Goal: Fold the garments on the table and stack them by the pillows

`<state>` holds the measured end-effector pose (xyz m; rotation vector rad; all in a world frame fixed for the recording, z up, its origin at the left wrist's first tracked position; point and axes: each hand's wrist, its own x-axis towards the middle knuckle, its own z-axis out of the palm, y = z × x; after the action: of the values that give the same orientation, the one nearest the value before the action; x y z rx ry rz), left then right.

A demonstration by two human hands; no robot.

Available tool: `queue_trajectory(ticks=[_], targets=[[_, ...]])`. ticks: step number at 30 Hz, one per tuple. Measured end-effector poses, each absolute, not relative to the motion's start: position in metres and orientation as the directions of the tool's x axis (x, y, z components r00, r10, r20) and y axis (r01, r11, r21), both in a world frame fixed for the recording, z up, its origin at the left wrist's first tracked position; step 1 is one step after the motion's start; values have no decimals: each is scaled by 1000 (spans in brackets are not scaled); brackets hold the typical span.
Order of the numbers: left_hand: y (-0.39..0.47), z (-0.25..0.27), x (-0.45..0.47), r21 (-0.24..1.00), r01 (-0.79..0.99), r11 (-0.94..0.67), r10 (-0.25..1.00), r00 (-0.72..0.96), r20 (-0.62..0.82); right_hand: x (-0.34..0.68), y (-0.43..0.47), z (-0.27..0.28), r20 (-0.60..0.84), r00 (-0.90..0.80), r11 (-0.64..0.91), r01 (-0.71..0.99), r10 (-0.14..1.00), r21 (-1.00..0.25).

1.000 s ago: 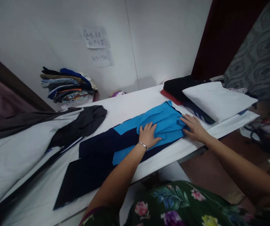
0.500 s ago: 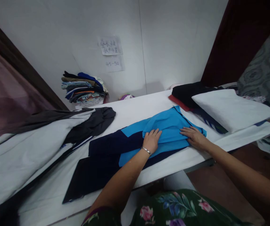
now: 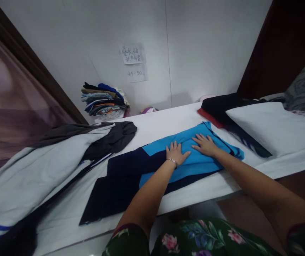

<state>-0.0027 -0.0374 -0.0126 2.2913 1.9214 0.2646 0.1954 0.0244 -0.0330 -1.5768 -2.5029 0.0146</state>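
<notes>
A blue and navy jacket [image 3: 131,161] lies partly folded across the white-covered table [image 3: 165,124], its dark end toward the left and its bright blue part toward the right. My left hand [image 3: 176,153] rests flat on the blue fabric near the middle, fingers spread, with a bracelet at the wrist. Farther right, my right hand [image 3: 204,145] presses on the same blue part, its fingers also apart. Neither hand grips the cloth. A dark zip edge [image 3: 221,142] runs along the jacket's right end.
On the left, grey, white and black garments [image 3: 53,167] lie loosely heaped. A stack of folded clothes [image 3: 104,101] stands by the wall. Dark and red folded clothes [image 3: 218,106] lie at the right, a white cloth [image 3: 274,124] over part of them. Handwritten papers [image 3: 133,53] hang on the wall.
My right hand has slid leftward over the blue fabric, closer to my left hand. The left hand's fingers have spread and the cloth looks flatter. The view has shifted slightly.
</notes>
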Motion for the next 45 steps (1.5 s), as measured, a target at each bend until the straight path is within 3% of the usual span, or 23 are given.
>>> queue_trajectory(ticks=[3, 7, 12, 17, 26, 31, 35, 45], targets=[[-35, -30, -6, 235, 962, -139, 988, 152, -37, 196, 25, -53, 118, -429, 439, 895, 895, -78], [-36, -38, -6, 231, 962, -144, 987, 155, -31, 197, 29, -48, 110, -438, 449, 886, 892, -113], [-37, -38, -5, 227, 963, -142, 989, 150, -15, 190, 50, -29, 200, -438, 464, 880, 876, -104], [-40, -37, -4, 237, 962, -134, 988, 147, -36, 184, 59, -54, 124, -412, 424, 899, 903, -104], [-45, -32, -6, 268, 953, -141, 985, 162, -56, 192, 62, -73, 122, -402, 413, 906, 908, -91], [-63, -26, -48, 224, 963, -152, 984, 168, -54, 195, 65, -77, 116, -408, 418, 905, 906, -80], [-86, -26, -88, 210, 974, -89, 995, 96, -20, 195, 65, -77, 100, -406, 414, 907, 908, -81], [-92, -19, -162, 178, 936, 304, 952, -303, -30, 194, 60, -69, 32, -419, 420, 907, 907, -9]])
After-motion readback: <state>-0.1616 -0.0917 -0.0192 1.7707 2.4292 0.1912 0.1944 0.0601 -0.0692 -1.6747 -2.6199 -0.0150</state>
